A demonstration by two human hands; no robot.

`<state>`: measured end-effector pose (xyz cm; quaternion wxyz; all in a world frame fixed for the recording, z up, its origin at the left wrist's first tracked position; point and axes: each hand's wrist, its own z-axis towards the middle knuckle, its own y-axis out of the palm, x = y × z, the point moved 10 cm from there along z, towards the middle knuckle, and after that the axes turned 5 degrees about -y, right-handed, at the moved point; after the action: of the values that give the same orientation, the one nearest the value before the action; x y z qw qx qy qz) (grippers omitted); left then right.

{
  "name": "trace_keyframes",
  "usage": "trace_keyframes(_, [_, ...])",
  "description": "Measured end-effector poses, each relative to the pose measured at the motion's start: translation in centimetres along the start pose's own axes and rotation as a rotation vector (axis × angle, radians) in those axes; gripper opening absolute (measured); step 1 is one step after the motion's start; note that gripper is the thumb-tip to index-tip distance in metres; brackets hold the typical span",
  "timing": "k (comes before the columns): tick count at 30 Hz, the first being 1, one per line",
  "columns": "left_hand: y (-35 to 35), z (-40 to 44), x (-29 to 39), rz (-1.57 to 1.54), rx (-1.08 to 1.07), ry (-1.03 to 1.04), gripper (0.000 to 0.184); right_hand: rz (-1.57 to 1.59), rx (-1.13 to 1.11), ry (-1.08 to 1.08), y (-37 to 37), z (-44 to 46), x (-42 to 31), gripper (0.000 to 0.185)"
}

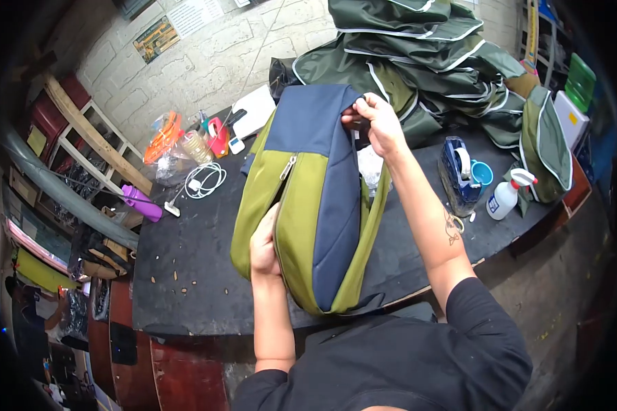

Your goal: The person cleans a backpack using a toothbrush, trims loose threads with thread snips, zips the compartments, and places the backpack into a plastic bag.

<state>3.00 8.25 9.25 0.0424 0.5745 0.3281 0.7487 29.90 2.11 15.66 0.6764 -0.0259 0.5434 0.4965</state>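
A green and navy backpack (297, 226) lies on the black table, with its navy part toward the wall. Its front zipper is partly undone, and the metal zipper pull (288, 168) rests at the upper end of the gap. Into that gap goes my left hand (264, 245), its fingers hidden inside the bag. My right hand (380, 127) pinches the navy fabric at the bag's far right corner between thumb and fingers. A green strap (369, 250) hangs along the bag's right side.
Dark green bag pieces with pale edging (418, 61) are piled behind on the right. A tape dispenser (461, 171), a blue cup (482, 172) and a spray bottle (506, 196) stand right. Leftward are a coiled white cable (204, 180) and a purple bottle (142, 203).
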Motion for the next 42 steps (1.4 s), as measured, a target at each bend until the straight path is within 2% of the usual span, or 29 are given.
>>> trace_keyframes(3, [-0.2, -4.2, -0.6, -0.334, -0.373, -0.088, 0.049, 0.001, 0.004, -0.013, -0.9, 1.4, 0.1, 0.014])
trace_keyframes(4, [-0.7, -4.9, -0.7, -0.337, -0.369, -0.092, 0.049, -0.016, -0.018, -0.019, -0.9, 2.4, -0.1, 0.012])
trace_keyframes(6, [2.3, -8.0, -0.7, 0.159, -0.697, 0.036, 0.066, -0.05, -0.066, -0.02, -0.3, 3.0, -0.1, 0.013])
trace_keyframes(7, [2.8, -8.4, -0.8, 0.154, -0.685, 0.032, 0.066, -0.049, -0.066, -0.008, 0.2, 2.7, 0.3, 0.013])
trace_keyframes(9, [0.8, -7.0, -4.0, 0.314, -0.261, -0.23, 0.082, -0.409, -0.233, -0.107, 4.1, 2.3, 0.0, 0.023])
trace_keyframes(10, [1.3, -6.7, -5.1, 0.31, -0.249, -0.233, 0.082, -0.586, -0.319, -0.16, 6.1, 1.7, -0.6, 0.028])
trace_keyframes(11, [0.3, -5.5, -4.3, 0.17, -0.06, -0.088, 0.078, -0.58, -0.325, -0.158, 6.7, 1.2, -1.1, 0.028])
trace_keyframes(12, [-1.1, -4.5, -2.9, 0.028, 0.121, 0.065, 0.075, -0.757, -0.302, -0.504, 8.4, -0.3, -5.1, 0.031])
trace_keyframes(13, [-1.6, -3.1, -1.6, -0.183, 0.17, 0.154, 0.065, -0.922, -0.269, -0.855, 10.2, -3.2, -8.6, 0.035])
trace_keyframes(15, [-2.2, -0.6, 1.0, -0.565, 0.252, 0.254, 0.048, -0.239, -0.505, -0.428, 12.1, -8.3, -11.7, 0.037])
trace_keyframes(16, [-2.6, 0.4, 2.2, -0.735, 0.275, 0.272, 0.043, -0.01, -0.796, -0.307, 14.4, -12.3, -11.3, 0.038])
trace_keyframes(17, [-2.7, 1.0, 3.1, -0.735, 0.269, 0.284, 0.043, 0.222, -1.079, -0.178, 16.2, -16.7, -11.3, 0.039])
trace_keyframes(19, [-1.1, 2.3, 5.6, -0.755, 0.027, 0.355, 0.041, -0.019, -1.014, 0.415, 14.6, -20.2, -1.5, 0.041])
trace_keyframes(20, [-0.2, 2.6, 6.4, -0.765, -0.091, 0.384, 0.04, -0.104, -0.904, 0.3, 13.7, -18.5, 1.2, 0.043])
trace_keyframes(21, [-0.1, 3.1, 6.1, -0.767, -0.095, 0.383, 0.04, -0.184, -0.789, 0.187, 13.2, -16.9, 3.7, 0.046])
trace_keyframes(23, [-0.1, 4.4, 3.7, -0.84, -0.082, 0.306, 0.04, 0.809, -0.56, 0.63, 13.7, -15.9, 8.0, 0.041])
trace_keyframes(24, [0.1, 4.9, 3.0, -0.875, -0.08, 0.269, 0.039, 0.806, -0.557, 0.624, 14.1, -15.0, 7.9, 0.041])
trace_keyframes(26, [0.1, 4.5, 3.9, -0.858, -0.075, 0.322, 0.04, 1.321, -0.215, 0.37, 12.0, -9.9, 5.7, 0.036])
trace_keyframes(27, [-0.5, 3.7, 4.8, -0.838, -0.058, 0.378, 0.041, 1.319, -0.22, 0.367, 11.6, -8.2, 5.3, 0.036])
trace_keyframes(28, [-1.3, 2.7, 5.8, -0.817, -0.039, 0.432, 0.041, 1.189, 0.034, 0.369, 8.9, -6.2, 6.8, 0.036])
trace_keyframes(29, [-2.1, 1.6, 7.1, -0.799, -0.144, 0.47, 0.043, 1.05, 0.284, 0.366, 5.6, -5.7, 8.3, 0.037])
trace_keyframes(30, [-3.6, 0.6, 8.4, -0.78, -0.253, 0.508, 0.045, 1.053, 0.284, 0.362, 4.2, -5.7, 9.0, 0.037])
trace_keyframes(31, [-5.8, 0.1, 8.7, -0.777, -0.26, 0.508, 0.045, 1.119, 0.162, 0.321, 3.3, -5.2, 9.1, 0.035])
trace_keyframes(33, [-9.4, 0.2, 7.8, -0.997, -0.322, 0.397, 0.048, 1.239, -0.092, 0.247, 2.8, -4.5, 8.6, 0.032])
trace_keyframes(34, [-9.5, 0.2, 7.7, -0.994, -0.324, 0.4, 0.048, 1.24, -0.097, 0.247, 2.8, -4.2, 8.5, 0.032])
trace_keyframes(37, [-9.3, -0.9, 6.7, -0.558, -0.232, 0.637, 0.051, 1.068, -0.234, 0.212, 3.5, -4.7, 7.0, 0.031])
trace_keyframes(39, [-12.0, 1.4, 1.2, -0.485, 0.019, 0.396, 0.052, 0.683, -0.256, 0.14, 5.8, -6.0, 6.1, 0.03])
trace_keyframes(41, [-12.2, 1.4, 0.6, -0.481, 0.022, 0.366, 0.052, 0.04, -0.192, 0.248, 9.6, -10.8, 7.9, 0.034])
trace_keyframes(42, [-12.2, 1.2, -0.1, -0.48, 0.03, 0.344, 0.052, -0.093, -0.487, 0.127, 14.5, -13.8, 7.0, 0.03])
